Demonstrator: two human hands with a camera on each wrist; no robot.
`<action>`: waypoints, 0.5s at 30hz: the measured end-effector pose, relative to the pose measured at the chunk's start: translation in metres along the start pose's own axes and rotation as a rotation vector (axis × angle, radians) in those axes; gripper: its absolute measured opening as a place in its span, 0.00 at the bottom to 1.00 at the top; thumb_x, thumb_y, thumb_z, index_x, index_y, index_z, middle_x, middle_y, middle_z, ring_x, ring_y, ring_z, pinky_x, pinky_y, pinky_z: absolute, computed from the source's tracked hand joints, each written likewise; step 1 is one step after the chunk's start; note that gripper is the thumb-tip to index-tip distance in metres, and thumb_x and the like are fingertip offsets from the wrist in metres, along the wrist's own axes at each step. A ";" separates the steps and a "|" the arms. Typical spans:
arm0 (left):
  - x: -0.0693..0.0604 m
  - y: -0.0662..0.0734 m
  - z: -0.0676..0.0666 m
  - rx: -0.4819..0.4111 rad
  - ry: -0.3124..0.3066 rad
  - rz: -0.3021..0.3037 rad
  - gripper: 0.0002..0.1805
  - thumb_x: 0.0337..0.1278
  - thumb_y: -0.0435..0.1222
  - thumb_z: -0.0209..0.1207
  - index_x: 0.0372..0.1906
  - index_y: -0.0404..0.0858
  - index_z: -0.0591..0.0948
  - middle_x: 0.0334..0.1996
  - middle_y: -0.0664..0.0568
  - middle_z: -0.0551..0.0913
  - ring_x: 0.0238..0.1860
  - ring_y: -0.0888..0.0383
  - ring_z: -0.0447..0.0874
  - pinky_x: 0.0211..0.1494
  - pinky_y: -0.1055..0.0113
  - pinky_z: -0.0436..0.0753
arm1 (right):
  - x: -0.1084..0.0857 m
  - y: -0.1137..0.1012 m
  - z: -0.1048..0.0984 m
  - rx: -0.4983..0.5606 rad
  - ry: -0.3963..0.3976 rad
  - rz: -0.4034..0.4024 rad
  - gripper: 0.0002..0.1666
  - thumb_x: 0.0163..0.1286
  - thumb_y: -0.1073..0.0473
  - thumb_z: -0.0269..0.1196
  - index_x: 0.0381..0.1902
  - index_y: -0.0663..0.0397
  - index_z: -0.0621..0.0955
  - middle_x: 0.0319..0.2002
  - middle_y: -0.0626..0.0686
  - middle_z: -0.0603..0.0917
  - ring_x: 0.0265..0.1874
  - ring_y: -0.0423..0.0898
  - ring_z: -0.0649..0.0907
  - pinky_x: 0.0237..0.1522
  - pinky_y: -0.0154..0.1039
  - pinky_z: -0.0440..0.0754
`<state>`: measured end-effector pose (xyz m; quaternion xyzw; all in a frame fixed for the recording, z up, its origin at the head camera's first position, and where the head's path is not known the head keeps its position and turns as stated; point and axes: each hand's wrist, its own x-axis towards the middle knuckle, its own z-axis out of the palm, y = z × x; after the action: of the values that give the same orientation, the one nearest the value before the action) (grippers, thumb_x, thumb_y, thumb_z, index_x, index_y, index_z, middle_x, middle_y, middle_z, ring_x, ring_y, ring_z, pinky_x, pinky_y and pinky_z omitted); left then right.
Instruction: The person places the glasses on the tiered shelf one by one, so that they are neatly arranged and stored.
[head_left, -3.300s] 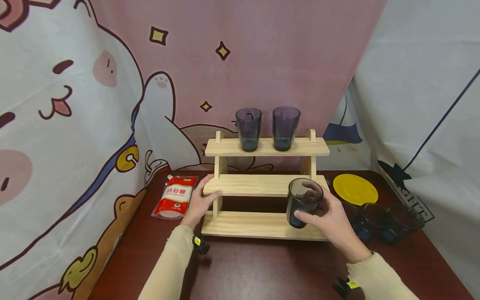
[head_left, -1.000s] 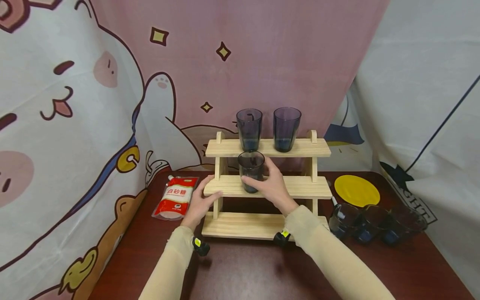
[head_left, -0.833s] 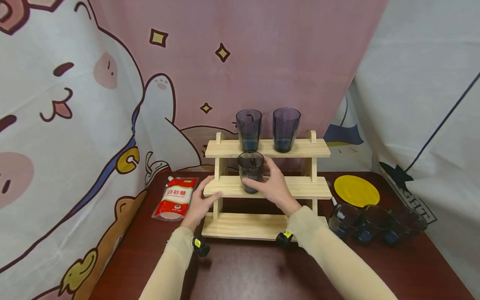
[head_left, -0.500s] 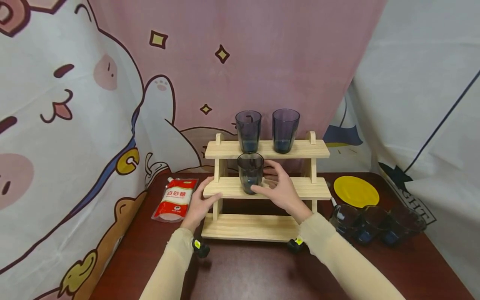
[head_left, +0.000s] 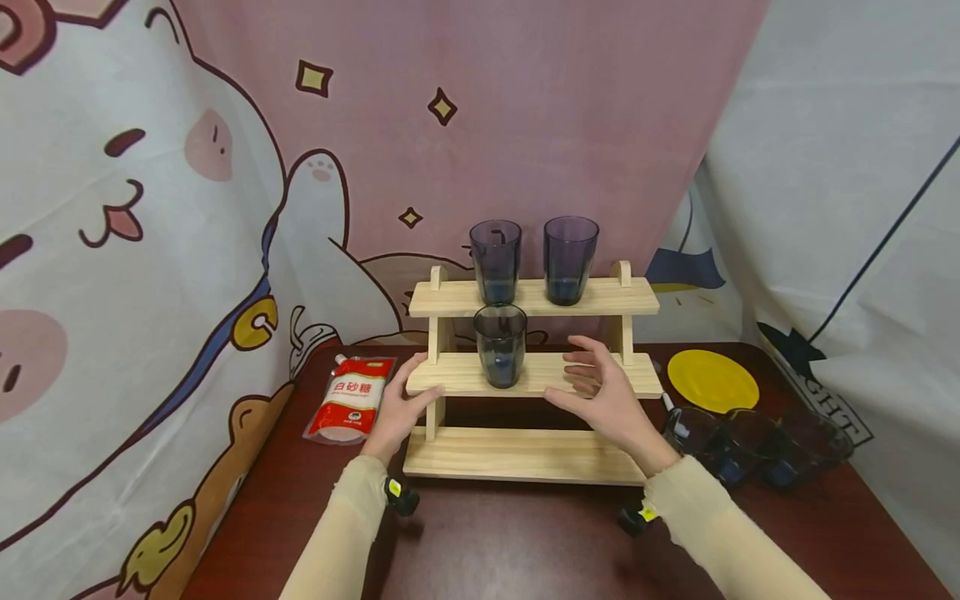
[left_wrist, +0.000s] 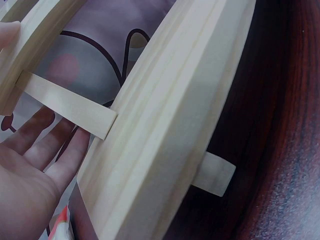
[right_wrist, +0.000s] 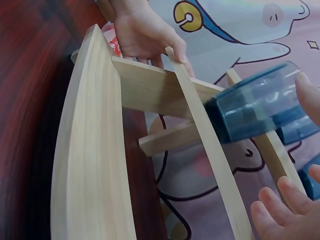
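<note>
In the head view, a three-tier wooden shelf (head_left: 525,456) stands on a dark red counter (head_left: 495,542). A clear grey glass (head_left: 500,348) stands upright on its middle board, left of centre. The left hand (head_left: 397,406) grips the left end of that board, thumb on the front edge. The right hand (head_left: 609,400) is to the right of the glass, clear of it, its fingers spread and gently bent, holding nothing. On the top board are two purple glasses, a left one (head_left: 496,260) and a right one (head_left: 571,260), upright and apart. A red and white bag (head_left: 352,398) lies just beside the left hand; a yellow plate (head_left: 712,381) and a group of dark glasses (head_left: 750,442) are on the counter to the right of the shelf. A printed cloth (head_left: 570,108) hangs behind. In the left wrist view, the left thumb rests on a board at the upper left while the other fingers reach behind an upright. In the right wrist view, the glass is on the middle board, the right thumb overlapping its rim from this angle and the fingers apart below; the left hand holds the board's far end.
</note>
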<state>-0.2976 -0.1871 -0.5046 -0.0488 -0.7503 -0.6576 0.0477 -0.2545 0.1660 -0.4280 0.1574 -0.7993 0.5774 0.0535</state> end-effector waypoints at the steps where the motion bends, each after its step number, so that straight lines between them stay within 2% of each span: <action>1: 0.000 0.001 0.000 -0.002 -0.002 -0.007 0.37 0.66 0.39 0.72 0.77 0.54 0.71 0.80 0.54 0.62 0.71 0.48 0.70 0.66 0.50 0.77 | -0.004 0.000 -0.004 -0.012 0.004 -0.004 0.52 0.64 0.54 0.79 0.79 0.46 0.64 0.68 0.66 0.74 0.66 0.64 0.78 0.67 0.64 0.74; 4: 0.000 0.005 -0.001 -0.003 -0.013 -0.033 0.39 0.66 0.37 0.71 0.79 0.51 0.70 0.81 0.52 0.61 0.72 0.46 0.69 0.66 0.49 0.77 | -0.015 0.000 -0.015 -0.045 0.019 -0.018 0.49 0.65 0.54 0.78 0.78 0.48 0.66 0.68 0.66 0.74 0.65 0.63 0.79 0.66 0.63 0.76; 6: -0.003 0.014 -0.001 0.003 -0.018 -0.043 0.39 0.65 0.37 0.71 0.79 0.49 0.70 0.82 0.50 0.61 0.73 0.46 0.68 0.67 0.49 0.77 | -0.021 0.000 -0.022 -0.076 0.029 -0.025 0.47 0.66 0.54 0.77 0.77 0.49 0.68 0.67 0.64 0.75 0.65 0.61 0.79 0.66 0.58 0.78; 9: -0.009 0.028 -0.001 0.014 -0.021 -0.048 0.39 0.65 0.35 0.71 0.79 0.46 0.70 0.81 0.48 0.62 0.73 0.46 0.68 0.67 0.49 0.77 | -0.031 -0.002 -0.035 -0.125 0.048 -0.053 0.44 0.66 0.56 0.77 0.75 0.52 0.70 0.67 0.60 0.76 0.64 0.59 0.79 0.64 0.42 0.81; 12: -0.014 0.038 0.001 0.015 -0.021 -0.044 0.38 0.66 0.35 0.71 0.78 0.45 0.71 0.81 0.48 0.63 0.71 0.46 0.70 0.65 0.50 0.78 | -0.040 -0.005 -0.049 -0.182 0.078 -0.098 0.43 0.66 0.59 0.77 0.74 0.54 0.71 0.67 0.57 0.77 0.62 0.56 0.79 0.59 0.28 0.78; 15: -0.015 0.039 0.001 0.003 -0.021 -0.049 0.38 0.66 0.34 0.70 0.78 0.45 0.71 0.81 0.48 0.63 0.69 0.46 0.72 0.64 0.51 0.79 | -0.049 -0.011 -0.064 -0.225 0.106 -0.130 0.43 0.64 0.62 0.78 0.74 0.53 0.72 0.65 0.56 0.79 0.61 0.48 0.79 0.56 0.22 0.76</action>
<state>-0.2775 -0.1809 -0.4680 -0.0374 -0.7528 -0.6567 0.0237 -0.2109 0.2328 -0.4105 0.1711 -0.8432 0.4869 0.1502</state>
